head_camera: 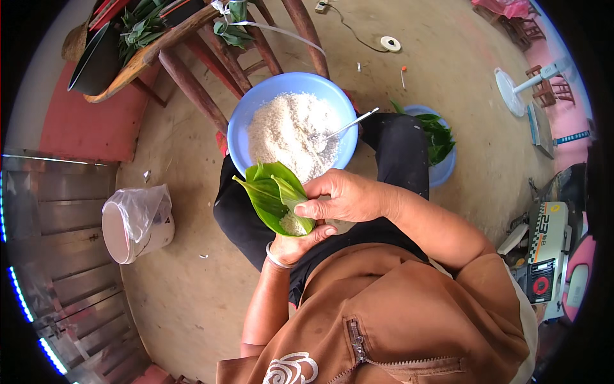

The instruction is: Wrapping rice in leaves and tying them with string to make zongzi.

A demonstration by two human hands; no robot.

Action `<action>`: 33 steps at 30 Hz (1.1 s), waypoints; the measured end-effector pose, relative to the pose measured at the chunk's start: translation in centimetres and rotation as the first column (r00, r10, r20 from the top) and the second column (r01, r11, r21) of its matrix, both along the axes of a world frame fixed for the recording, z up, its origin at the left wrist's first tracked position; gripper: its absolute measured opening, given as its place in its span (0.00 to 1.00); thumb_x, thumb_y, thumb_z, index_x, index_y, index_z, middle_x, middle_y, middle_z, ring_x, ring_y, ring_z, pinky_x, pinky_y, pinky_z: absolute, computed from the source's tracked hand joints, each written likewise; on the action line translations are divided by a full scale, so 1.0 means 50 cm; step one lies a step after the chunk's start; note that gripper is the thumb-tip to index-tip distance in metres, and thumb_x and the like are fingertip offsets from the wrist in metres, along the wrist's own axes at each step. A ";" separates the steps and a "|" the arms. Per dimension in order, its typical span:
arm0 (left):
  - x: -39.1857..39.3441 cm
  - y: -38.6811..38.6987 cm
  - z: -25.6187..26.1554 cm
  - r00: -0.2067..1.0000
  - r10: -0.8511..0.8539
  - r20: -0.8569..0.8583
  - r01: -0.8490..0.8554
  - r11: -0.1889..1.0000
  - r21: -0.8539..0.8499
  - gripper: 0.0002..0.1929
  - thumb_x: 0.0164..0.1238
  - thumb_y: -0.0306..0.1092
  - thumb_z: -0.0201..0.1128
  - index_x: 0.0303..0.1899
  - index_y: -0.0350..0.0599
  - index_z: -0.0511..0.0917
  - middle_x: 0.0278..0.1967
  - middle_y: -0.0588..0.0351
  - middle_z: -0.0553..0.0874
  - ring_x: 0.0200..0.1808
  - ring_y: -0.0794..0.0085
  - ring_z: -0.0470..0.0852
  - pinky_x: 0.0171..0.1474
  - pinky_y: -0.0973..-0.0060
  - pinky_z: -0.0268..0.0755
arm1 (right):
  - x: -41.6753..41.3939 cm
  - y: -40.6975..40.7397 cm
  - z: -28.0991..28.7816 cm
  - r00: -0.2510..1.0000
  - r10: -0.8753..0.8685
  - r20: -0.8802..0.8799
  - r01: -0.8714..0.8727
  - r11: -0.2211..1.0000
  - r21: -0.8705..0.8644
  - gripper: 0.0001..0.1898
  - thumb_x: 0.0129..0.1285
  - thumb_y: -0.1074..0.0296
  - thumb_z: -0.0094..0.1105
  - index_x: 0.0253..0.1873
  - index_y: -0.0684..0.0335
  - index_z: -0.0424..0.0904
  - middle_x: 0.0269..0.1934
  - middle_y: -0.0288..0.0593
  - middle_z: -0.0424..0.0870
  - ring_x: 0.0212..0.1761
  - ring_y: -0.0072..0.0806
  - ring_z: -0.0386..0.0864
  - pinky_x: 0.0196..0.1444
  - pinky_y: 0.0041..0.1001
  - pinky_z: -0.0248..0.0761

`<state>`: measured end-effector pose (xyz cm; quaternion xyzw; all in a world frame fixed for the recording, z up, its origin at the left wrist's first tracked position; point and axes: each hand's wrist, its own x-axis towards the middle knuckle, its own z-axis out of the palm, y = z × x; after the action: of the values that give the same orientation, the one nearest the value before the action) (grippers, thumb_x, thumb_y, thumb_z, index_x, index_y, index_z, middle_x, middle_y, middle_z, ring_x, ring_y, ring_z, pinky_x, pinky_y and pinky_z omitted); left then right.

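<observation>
My left hand (300, 245), with a bracelet at its wrist, holds a cupped green leaf wrapper (268, 194) from below. White rice grains (292, 223) lie in the wrapper's lower part. My right hand (336, 197) pinches a folded edge of the leaf between thumb and fingers. Just beyond my hands, a blue plastic basin (235, 129) rests at my lap between my knees, holding a heap of white rice (292, 125). A metal spoon (352, 124) stands in the rice, its handle leaning over the basin's right rim. The fingers under the leaf are partly hidden.
A wooden bench (144, 60) at upper left bears a dark bowl (93, 65) and green leaves; tied leaf bundles (232, 33) hang by it. A blue tub (451, 168) of leaves is right of my knee. A white bucket (115, 233) with a plastic bag stands left. A fan (511, 92) is at far right.
</observation>
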<state>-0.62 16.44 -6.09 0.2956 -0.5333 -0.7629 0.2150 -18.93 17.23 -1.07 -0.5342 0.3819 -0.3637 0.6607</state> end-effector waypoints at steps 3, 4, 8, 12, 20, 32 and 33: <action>-0.011 0.005 0.003 0.998 0.047 -0.038 -0.046 0.998 0.030 0.16 0.56 0.27 0.73 0.44 0.42 0.76 0.33 0.64 0.76 0.34 0.79 0.72 0.35 0.81 0.66 | -0.002 0.005 -0.005 0.992 -0.068 -0.110 0.052 0.988 -0.145 0.15 0.71 0.61 0.56 0.36 0.70 0.77 0.23 0.35 0.77 0.26 0.17 0.67 0.31 0.24 0.68; -0.009 0.004 -0.002 0.998 0.052 -0.039 -0.051 0.998 0.033 0.16 0.56 0.27 0.73 0.44 0.42 0.76 0.33 0.64 0.76 0.34 0.79 0.72 0.35 0.81 0.66 | -0.002 0.006 -0.004 0.980 -0.099 -0.174 0.062 0.977 -0.206 0.16 0.72 0.61 0.54 0.35 0.71 0.76 0.21 0.35 0.76 0.25 0.18 0.66 0.30 0.25 0.67; 0.001 -0.002 -0.019 0.987 0.013 -0.158 0.007 0.992 0.126 0.25 0.53 0.31 0.76 0.51 0.41 0.74 0.36 0.60 0.78 0.35 0.77 0.74 0.37 0.78 0.68 | 0.004 0.011 -0.021 0.974 -0.126 -0.191 0.095 0.982 -0.160 0.15 0.72 0.63 0.54 0.35 0.70 0.77 0.21 0.35 0.77 0.23 0.18 0.68 0.28 0.24 0.68; 0.010 -0.005 -0.011 0.911 0.059 -0.409 0.056 0.963 0.264 0.39 0.52 0.54 0.70 0.60 0.37 0.68 0.45 0.51 0.79 0.37 0.71 0.75 0.40 0.73 0.68 | 0.014 0.014 0.013 0.985 -0.161 0.063 0.152 0.980 0.132 0.14 0.72 0.65 0.53 0.35 0.71 0.78 0.23 0.36 0.79 0.23 0.19 0.78 0.25 0.22 0.72; 0.018 0.002 0.016 0.878 0.129 -0.461 0.050 0.933 0.356 0.42 0.56 0.63 0.57 0.60 0.31 0.68 0.46 0.41 0.80 0.40 0.65 0.77 0.45 0.72 0.67 | 0.019 0.019 0.020 0.994 -0.112 -0.008 0.112 0.978 0.175 0.14 0.73 0.67 0.51 0.39 0.73 0.79 0.28 0.39 0.82 0.23 0.22 0.83 0.27 0.21 0.76; 0.012 0.039 0.011 0.910 0.146 -0.389 -0.003 0.938 0.346 0.33 0.59 0.58 0.56 0.52 0.34 0.73 0.40 0.47 0.80 0.36 0.66 0.78 0.38 0.73 0.68 | 0.029 0.054 0.048 0.989 -0.140 -0.050 0.142 0.990 0.026 0.10 0.72 0.70 0.52 0.42 0.71 0.78 0.30 0.38 0.80 0.25 0.20 0.80 0.28 0.21 0.76; 0.012 0.043 0.012 0.921 0.164 -0.354 -0.028 0.933 0.359 0.33 0.58 0.59 0.56 0.51 0.35 0.73 0.38 0.49 0.80 0.35 0.67 0.78 0.37 0.74 0.68 | 0.031 0.055 0.050 0.990 -0.131 -0.054 0.132 0.991 0.025 0.10 0.72 0.70 0.52 0.42 0.71 0.78 0.30 0.38 0.80 0.25 0.20 0.80 0.28 0.21 0.76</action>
<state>-0.02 18.60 -5.51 0.2023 -0.3236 -0.8756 0.2961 -17.37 19.97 1.42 -0.5079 0.4387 -0.3868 0.6324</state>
